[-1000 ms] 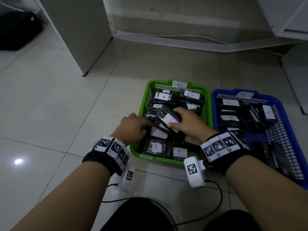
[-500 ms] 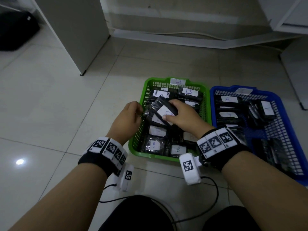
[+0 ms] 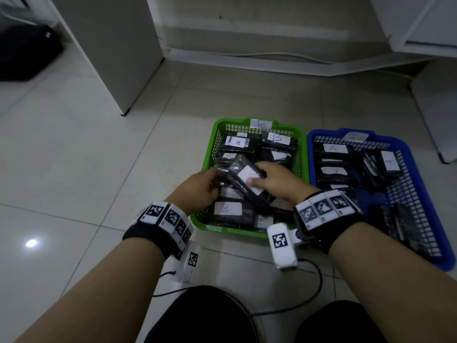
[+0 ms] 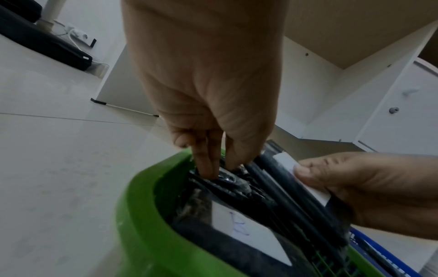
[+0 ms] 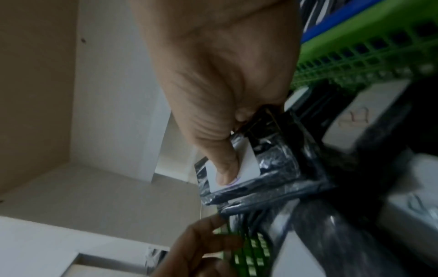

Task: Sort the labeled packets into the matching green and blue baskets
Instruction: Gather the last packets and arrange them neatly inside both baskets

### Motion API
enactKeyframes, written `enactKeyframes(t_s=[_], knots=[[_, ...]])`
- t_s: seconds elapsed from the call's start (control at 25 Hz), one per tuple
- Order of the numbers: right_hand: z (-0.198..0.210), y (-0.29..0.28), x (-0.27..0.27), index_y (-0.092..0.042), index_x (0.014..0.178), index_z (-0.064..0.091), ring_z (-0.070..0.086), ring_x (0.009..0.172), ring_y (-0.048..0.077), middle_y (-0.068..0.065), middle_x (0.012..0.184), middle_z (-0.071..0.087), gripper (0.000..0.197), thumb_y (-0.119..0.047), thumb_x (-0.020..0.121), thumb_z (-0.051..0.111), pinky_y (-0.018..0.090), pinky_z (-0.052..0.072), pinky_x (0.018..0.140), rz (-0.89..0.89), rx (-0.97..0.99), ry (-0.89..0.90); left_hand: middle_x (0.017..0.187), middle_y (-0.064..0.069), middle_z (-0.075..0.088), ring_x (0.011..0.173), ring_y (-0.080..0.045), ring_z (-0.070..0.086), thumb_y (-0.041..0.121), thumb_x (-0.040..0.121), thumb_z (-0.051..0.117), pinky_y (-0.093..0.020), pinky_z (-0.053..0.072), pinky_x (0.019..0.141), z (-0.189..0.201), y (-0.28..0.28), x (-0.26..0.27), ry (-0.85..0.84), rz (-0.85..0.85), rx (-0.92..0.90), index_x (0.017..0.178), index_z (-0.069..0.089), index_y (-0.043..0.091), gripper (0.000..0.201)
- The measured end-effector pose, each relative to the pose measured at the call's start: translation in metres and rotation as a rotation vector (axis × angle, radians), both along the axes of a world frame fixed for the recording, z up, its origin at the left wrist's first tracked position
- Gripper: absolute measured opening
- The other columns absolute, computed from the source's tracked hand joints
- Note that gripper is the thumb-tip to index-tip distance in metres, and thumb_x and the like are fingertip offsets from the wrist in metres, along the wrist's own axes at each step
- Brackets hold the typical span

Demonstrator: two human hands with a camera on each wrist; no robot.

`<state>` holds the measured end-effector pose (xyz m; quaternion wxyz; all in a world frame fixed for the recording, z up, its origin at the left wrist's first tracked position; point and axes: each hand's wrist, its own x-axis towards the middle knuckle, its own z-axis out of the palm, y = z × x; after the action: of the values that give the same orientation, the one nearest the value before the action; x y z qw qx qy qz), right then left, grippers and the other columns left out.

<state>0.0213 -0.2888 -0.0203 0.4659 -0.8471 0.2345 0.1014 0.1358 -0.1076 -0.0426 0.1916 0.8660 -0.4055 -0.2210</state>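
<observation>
Green plastic mesh forms the basket on the left, tagged B at its far rim, and it is crowded with black packets whose white labels read B where legible. Just beside it on the tiled floor sits the blue basket, tagged at its far rim too, holding fewer packets, several marked A, with bare mesh showing along its right side.

The right hand holds one black packet tilted above the green basket's middle, thumb pressed onto its white label and the other fingers curled beneath. The letter on that label is partly covered and too faint to read. The left hand reaches into the green basket's near-left part; the left wrist view shows its fingers closing on the edge of a crinkled packet in the pile.

Judging by how full both baskets are and that no loose packets lie on the floor, the sorting looks well advanced. What seems left is checking stragglers in the green basket: the held packet needs its letter read, then goes to whichever basket matches.
</observation>
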Motion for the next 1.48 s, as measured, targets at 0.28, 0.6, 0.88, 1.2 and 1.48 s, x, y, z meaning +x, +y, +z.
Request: enactKeyframes(t_s=[0.28,0.6,0.88,1.2,1.48], knots=[[0.000,-0.023,-0.039,-0.016,0.127,0.051,0.056,0.108,0.023,0.008,0.125,0.059,0.041,-0.026,0.089,0.063,0.031,0.045,0.090,0.433,-0.266,0.373,0.116,0.003,0.059,0.099,-0.012,0.055,0.023,0.079,0.072,-0.025,0.045,0.086,-0.003,-0.031,-0.015,0.008,-0.267,0.173,0.110,0.065,0.025,0.032],[-0.017,-0.016,-0.042,-0.014,0.143,0.032,0.046,0.123,0.031,0.015,0.141,0.038,0.055,-0.031,0.095,0.052,0.037,0.040,0.102,0.497,-0.336,0.462,0.113,0.005,0.054,0.101,-0.016,0.056,0.005,0.079,0.065,-0.034,0.050,0.081,0.001,-0.027,-0.009,-0.096,-0.376,0.317,0.115,0.057,0.035,0.048],[-0.018,-0.008,-0.044,-0.029,0.149,0.024,0.047,0.119,0.033,0.016,0.142,0.031,0.063,-0.006,0.095,0.045,0.027,0.041,0.075,0.506,-0.450,0.456,0.107,0.003,0.053,0.099,-0.019,0.055,0.000,0.076,0.058,-0.034,0.049,0.078,0.002,-0.029,-0.008,-0.109,-0.366,0.331,0.101,0.062,0.030,0.039],[-0.027,-0.025,-0.034,-0.037,0.126,0.059,0.048,0.108,0.028,0.002,0.110,0.038,0.040,-0.013,0.096,0.046,0.028,0.037,0.077,0.402,-0.534,0.234,0.101,0.005,0.067,0.093,-0.012,0.061,0.031,0.071,0.080,-0.028,0.049,0.086,-0.001,-0.051,-0.035,0.151,-0.281,0.182,0.111,0.059,0.025,0.046],[-0.038,-0.019,-0.036,-0.031,0.123,0.063,0.046,0.117,0.032,0.009,0.115,0.047,0.045,-0.002,0.094,0.046,0.030,0.042,0.090,0.284,-0.475,0.173,0.105,-0.001,0.067,0.099,-0.017,0.061,0.019,0.074,0.077,-0.021,0.043,0.080,-0.010,-0.059,-0.038,0.088,-0.256,0.137,0.109,0.061,0.017,0.038]])
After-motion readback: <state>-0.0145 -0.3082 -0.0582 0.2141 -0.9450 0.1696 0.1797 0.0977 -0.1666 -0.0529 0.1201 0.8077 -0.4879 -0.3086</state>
